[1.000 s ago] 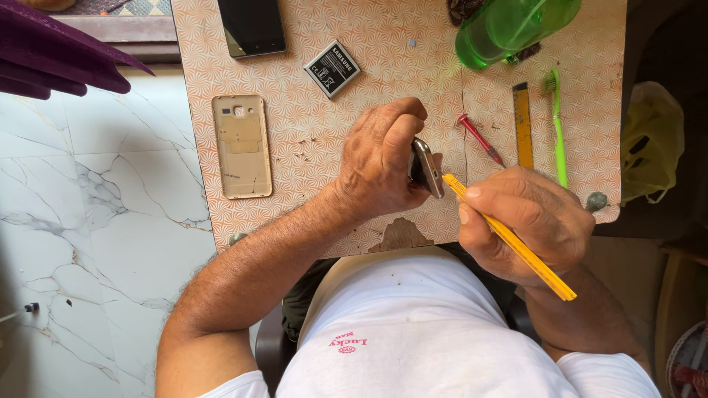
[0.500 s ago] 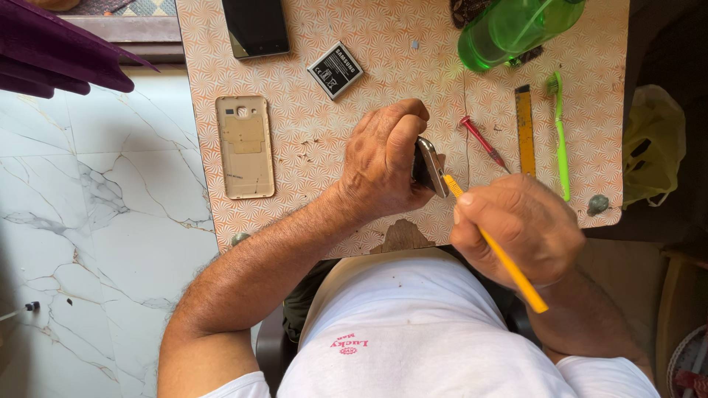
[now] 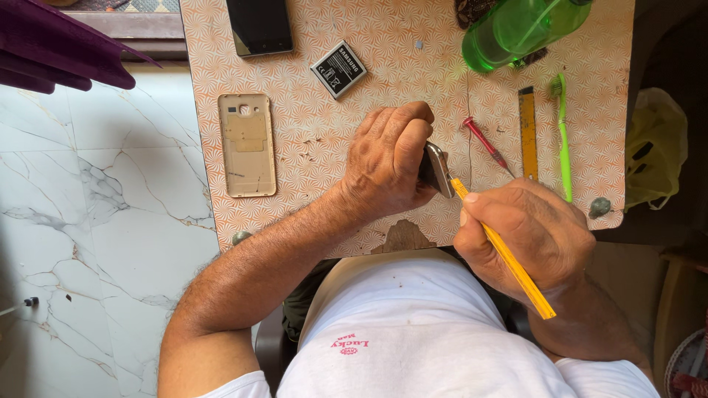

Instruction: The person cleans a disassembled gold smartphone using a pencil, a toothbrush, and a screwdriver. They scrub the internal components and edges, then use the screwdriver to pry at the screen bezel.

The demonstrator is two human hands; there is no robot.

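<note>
On patterned table (image 3: 310, 147), left hand (image 3: 387, 158) clamps phone (image 3: 436, 169) on edge, steadying it. Right hand (image 3: 527, 236) grips yellow tool (image 3: 509, 258) like pen, tip at phone's rim for prying. Gold back cover (image 3: 247, 144), battery (image 3: 338, 69) lie apart. Phone mostly hidden under fingers; green bottle (image 3: 516, 29) cut off.

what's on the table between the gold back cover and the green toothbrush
In the head view, between the back cover and the toothbrush lie the left hand gripping a phone, a red screwdriver and a yellow ruler.
</note>
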